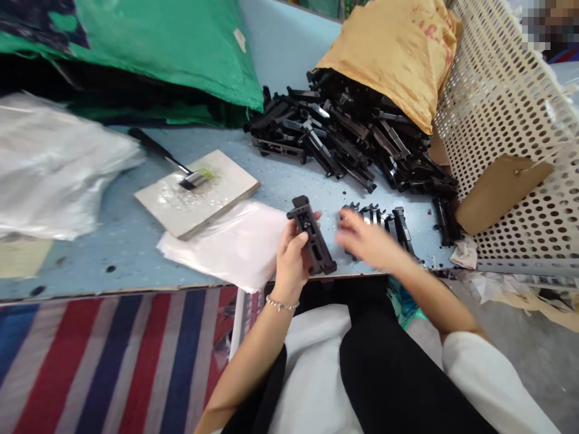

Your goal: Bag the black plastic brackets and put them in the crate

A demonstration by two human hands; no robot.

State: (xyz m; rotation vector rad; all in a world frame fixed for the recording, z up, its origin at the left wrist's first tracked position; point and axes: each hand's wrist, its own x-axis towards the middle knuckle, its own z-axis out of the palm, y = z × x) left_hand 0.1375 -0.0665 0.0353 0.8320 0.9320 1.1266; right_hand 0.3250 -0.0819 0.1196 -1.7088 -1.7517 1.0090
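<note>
My left hand [292, 256] is closed around a long black slotted plastic part [312, 238], held tilted above the table's front edge. Its far end has a wider, stepped head. To the right, my right hand [364, 238] is blurred by motion, with its fingers stretched out and nothing visible in them. It hovers over or beside a row of similar black parts [400, 229], partly covering them. Behind both hands lies a large heap of loose black parts [335, 138], spilling from a yellow sack [393, 48].
A brush [158, 150] rests on a smeared pale board [203, 199], beside white plastic sheets [235, 241]. A green sack [172, 48] and clear plastic bags [58, 169] occupy the left. At right stands a perforated cream crate [502, 120] with a cardboard tag [497, 187].
</note>
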